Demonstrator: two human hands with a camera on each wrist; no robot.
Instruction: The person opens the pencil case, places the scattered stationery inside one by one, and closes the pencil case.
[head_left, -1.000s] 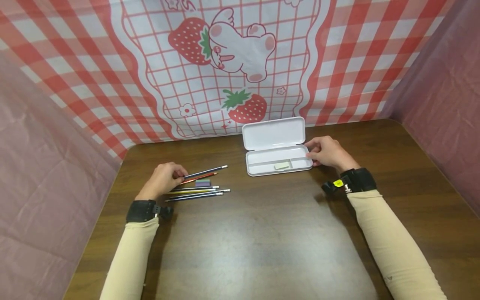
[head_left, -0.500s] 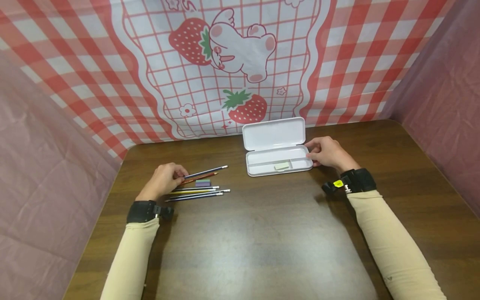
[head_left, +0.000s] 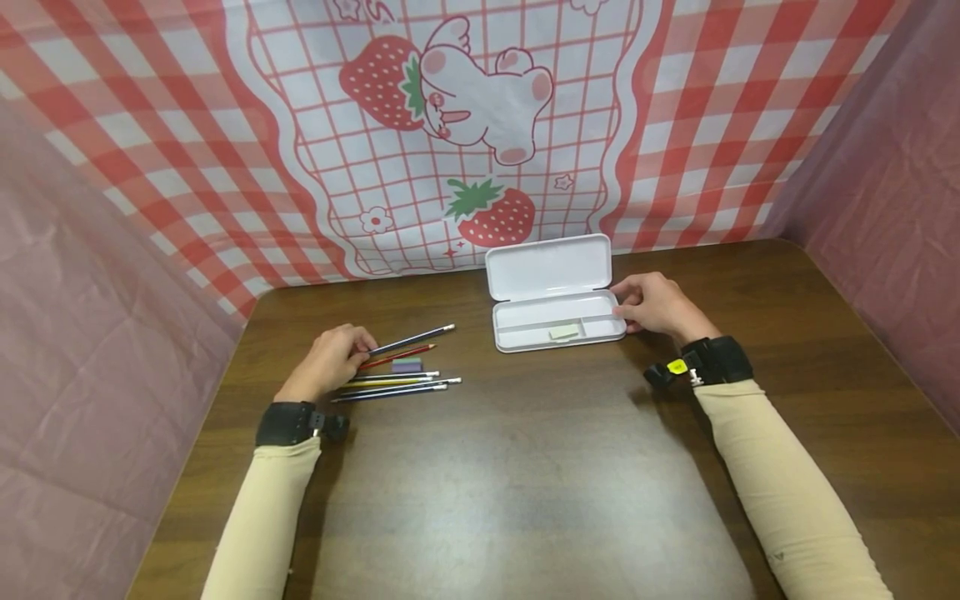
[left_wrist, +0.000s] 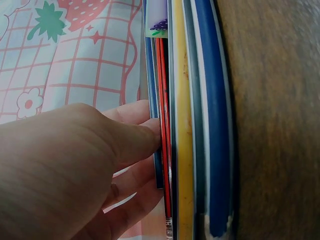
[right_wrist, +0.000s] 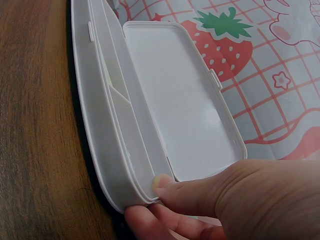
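Observation:
My left hand [head_left: 327, 358] pinches a dark blue pencil [head_left: 412, 339] near its left end, and the white-tipped end points right. Just below it lies a red pencil [head_left: 401, 356], close to my fingertips. A purple-and-green eraser [head_left: 407, 365] sits beside the red one. Nearer to me, several pencils lie side by side, among them a yellow pencil [left_wrist: 185, 125]. My right hand [head_left: 656, 304] grips the right end of a white pencil case [head_left: 517, 346], thumb [right_wrist: 165, 184] over the rim and fingers outside. The case's lid [right_wrist: 185, 100] stands raised, and a pale green eraser [head_left: 564, 332] rests in its front compartment.
Pencils and case stand apart on a brown wooden table [head_left: 487, 467]. Behind the case hangs a red-and-white checked cloth [head_left: 697, 125] with strawberries, close to its lid. Pink curtains [head_left: 90, 350] border both sides.
The blue pencil in my left hand has tilted, its white-tipped end rising slightly. The red pencil has turned a little beneath it. My right hand and the case have stayed in place.

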